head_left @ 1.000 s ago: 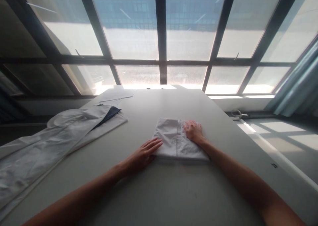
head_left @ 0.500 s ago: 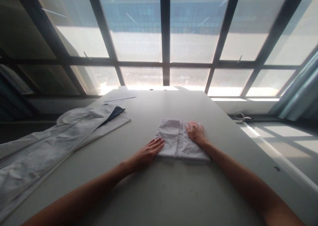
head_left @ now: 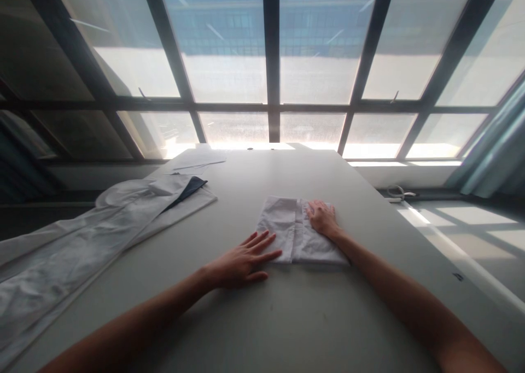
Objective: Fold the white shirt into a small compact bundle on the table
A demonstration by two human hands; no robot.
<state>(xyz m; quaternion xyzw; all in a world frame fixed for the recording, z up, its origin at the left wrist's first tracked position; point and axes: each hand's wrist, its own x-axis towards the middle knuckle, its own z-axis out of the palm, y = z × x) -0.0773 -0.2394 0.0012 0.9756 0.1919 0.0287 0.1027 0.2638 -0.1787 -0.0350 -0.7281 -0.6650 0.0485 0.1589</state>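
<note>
A white folded cloth garment lies flat on the white table, with a seam running down its middle. My left hand is open, fingers spread, its fingertips over the cloth's near left corner. On the far right part of the cloth rests my right hand, palm down and laid flat. Part of the cloth is hidden beneath both hands.
To the left, a heap of white garments with a dark blue patch hangs towards the table's left edge. Behind it lie white sheets. A cable sits beyond the right edge, and large windows stand ahead.
My left hand has shifted a little to the right and its fingers have spread over the cloth's near corner. The right hand and the cloth stay almost where they were.
</note>
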